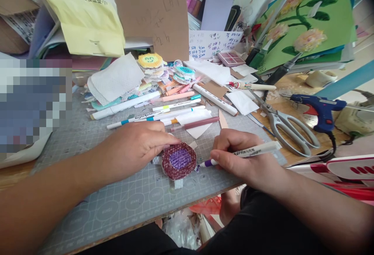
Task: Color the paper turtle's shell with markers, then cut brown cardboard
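Round maroon textured disc (189,168) with purple centre, whitish tabs around edge; lies face-up on grey gridded mat (117,192). White-barrelled marker with purple collar (257,149), slanted in right hand (238,153), tip beside disc's edge.

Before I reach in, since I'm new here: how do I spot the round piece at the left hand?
Start at the grey cutting mat. Toward its near edge, between the left hand and the right hand, lies the round piece. Unlike the yellow piece and turquoise piece farther back, it has a purple centre in a maroon ring.
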Tool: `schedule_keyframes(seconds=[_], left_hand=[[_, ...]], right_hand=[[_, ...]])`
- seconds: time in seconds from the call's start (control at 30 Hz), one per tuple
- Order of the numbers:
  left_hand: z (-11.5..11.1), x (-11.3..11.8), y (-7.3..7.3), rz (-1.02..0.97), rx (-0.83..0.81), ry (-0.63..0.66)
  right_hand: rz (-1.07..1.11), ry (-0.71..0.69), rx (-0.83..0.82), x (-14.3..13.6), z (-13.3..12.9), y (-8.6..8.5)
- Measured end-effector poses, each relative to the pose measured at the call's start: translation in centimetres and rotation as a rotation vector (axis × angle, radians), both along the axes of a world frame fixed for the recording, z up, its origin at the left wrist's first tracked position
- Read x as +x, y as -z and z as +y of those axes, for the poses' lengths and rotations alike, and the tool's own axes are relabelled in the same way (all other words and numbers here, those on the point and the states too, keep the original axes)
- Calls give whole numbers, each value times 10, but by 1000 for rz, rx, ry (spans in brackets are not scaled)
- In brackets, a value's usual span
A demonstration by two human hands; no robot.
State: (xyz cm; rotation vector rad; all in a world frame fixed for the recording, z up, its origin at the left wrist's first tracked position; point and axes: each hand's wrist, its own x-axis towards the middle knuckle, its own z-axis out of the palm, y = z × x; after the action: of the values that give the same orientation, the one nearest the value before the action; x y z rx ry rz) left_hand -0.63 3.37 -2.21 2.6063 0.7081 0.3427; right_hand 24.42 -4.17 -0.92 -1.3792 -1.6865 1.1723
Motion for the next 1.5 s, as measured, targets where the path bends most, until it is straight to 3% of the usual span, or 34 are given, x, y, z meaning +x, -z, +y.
schedule_keyframes(seconds=[1.1,1.5], left_hand=[[-2,1,0,48,4,-39],[-4,4,-6,98,-16,-72]], right_hand=[[-19,-48,5,0,-2,1],[5,-33,32,3,-4,2]])
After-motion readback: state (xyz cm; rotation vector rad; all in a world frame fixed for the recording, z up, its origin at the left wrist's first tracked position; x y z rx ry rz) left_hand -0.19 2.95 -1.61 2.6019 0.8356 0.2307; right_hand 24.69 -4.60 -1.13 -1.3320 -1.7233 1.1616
